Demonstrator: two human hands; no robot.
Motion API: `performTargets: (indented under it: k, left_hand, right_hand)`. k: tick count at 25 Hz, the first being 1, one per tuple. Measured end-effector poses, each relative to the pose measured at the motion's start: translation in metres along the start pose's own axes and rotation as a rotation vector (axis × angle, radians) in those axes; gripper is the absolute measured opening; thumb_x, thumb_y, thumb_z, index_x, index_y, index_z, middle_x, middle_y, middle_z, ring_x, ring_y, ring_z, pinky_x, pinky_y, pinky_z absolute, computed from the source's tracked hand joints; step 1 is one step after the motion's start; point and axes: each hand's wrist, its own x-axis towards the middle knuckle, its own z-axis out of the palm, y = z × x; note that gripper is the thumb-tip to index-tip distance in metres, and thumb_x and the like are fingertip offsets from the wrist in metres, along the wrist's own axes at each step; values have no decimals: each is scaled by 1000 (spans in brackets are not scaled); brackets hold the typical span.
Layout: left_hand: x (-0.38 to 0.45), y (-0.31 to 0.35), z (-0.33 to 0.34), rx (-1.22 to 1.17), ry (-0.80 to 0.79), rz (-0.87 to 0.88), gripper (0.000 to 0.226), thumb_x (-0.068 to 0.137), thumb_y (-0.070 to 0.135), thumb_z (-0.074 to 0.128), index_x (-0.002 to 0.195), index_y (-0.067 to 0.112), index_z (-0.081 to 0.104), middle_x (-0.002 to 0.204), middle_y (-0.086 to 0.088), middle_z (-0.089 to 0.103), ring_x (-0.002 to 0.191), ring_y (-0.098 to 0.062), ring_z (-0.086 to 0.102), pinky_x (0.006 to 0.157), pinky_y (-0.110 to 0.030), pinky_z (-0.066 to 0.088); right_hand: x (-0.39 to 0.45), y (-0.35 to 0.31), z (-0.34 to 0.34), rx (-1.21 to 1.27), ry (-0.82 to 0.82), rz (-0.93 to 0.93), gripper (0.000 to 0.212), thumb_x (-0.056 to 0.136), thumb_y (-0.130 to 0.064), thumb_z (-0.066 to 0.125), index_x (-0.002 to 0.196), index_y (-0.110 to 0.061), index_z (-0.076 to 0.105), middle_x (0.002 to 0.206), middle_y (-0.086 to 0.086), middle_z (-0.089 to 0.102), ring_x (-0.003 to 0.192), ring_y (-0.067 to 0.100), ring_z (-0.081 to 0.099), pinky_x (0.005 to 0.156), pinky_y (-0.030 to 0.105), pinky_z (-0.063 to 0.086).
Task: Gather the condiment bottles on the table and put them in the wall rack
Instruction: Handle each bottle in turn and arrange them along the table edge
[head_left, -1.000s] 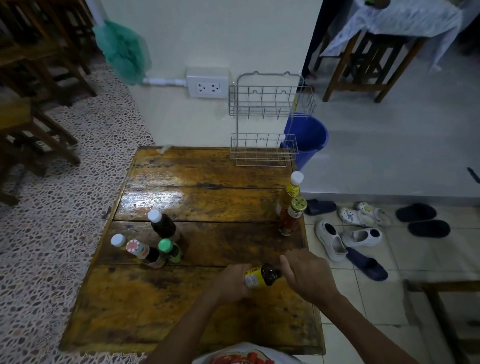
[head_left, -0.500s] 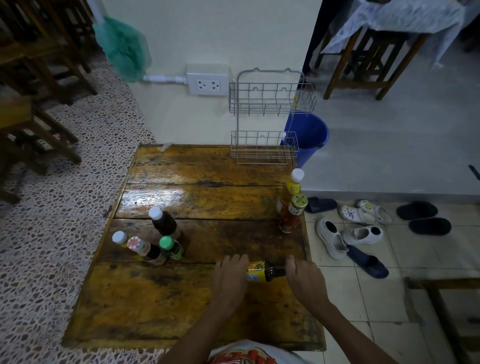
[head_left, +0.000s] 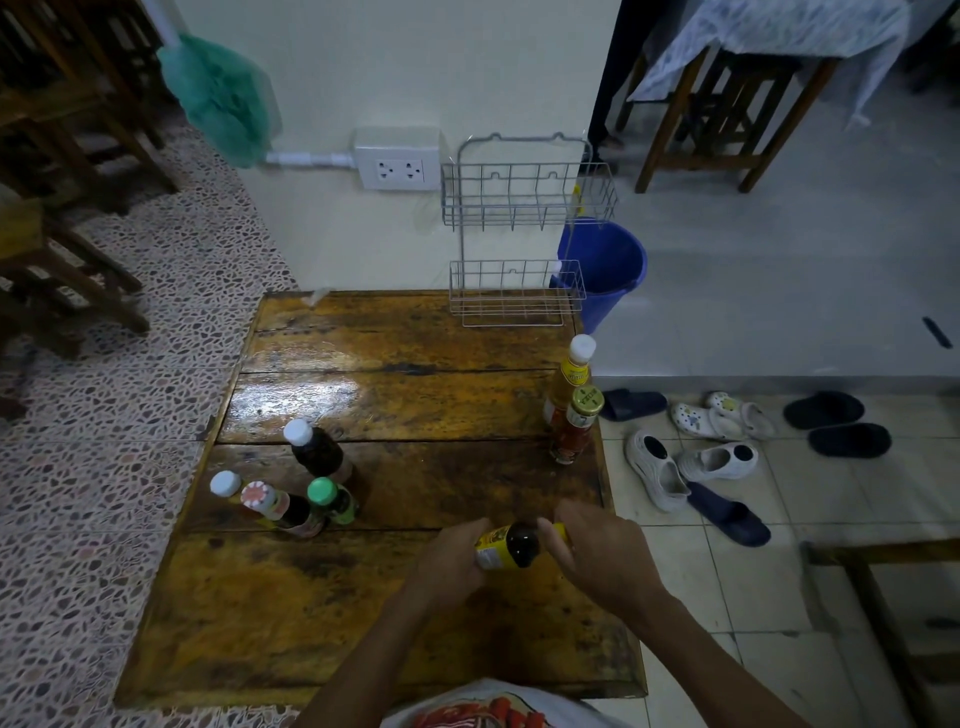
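- Bottle (head_left: 506, 545), dark with yellow label, lies on its side, long axis left-right, low over the near desk (head_left: 363, 613).
- Left hand (head_left: 449, 564) grasps its base; right hand (head_left: 597, 556) grasps its neck.
- Wall rack (head_left: 524, 228) hangs straight ahead, well apart.

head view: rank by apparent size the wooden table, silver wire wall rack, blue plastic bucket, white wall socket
1. Wooden table
2. Silver wire wall rack
3. Blue plastic bucket, partly hidden by the rack
4. White wall socket

Blue bucket (head_left: 608, 270) beside wall socket (head_left: 399, 167) — shoes (head_left: 691, 462) on floor.
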Motion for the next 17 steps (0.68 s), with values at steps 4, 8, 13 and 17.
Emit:
performTargets:
  k: [4,8,13,17]
  left_hand:
    - [-1,5,4,102,79,-43,27,83,20,74,106,22,61,107,1,69,99,-20,64,81,-37,53]
    - [-5,4,10,339,150,-92,35,89,23,66,122,27,55,120,5,62,115,-22,56,88,-38,43]
    - [-11,8,14,452,236,-80,38,89,20,69,125,25,57,122,4,61,114,-23,55,95,-39,41]
    - [-6,12,23,460,248,-34,39,92,27,68,129,27,53,126,4,57,113,-21,53,94,-36,40]
  right_hand:
    - [6,-7,-5,-101,-53,66,26,99,-32,51,75,-26,52,52,-8,47,38,8,36,34,22,26]
    - [-2,-12,1,-50,-215,92,13,83,-19,78,78,-18,67,49,-6,43,33,9,36,29,17,21]
    - [-7,-3,18,21,-403,256,25,103,-22,44,120,-7,55,105,17,66,94,30,67,74,35,51]
    - [-14,7,27,-92,-577,196,30,104,-16,40,133,-10,44,124,13,62,102,23,63,83,33,50]
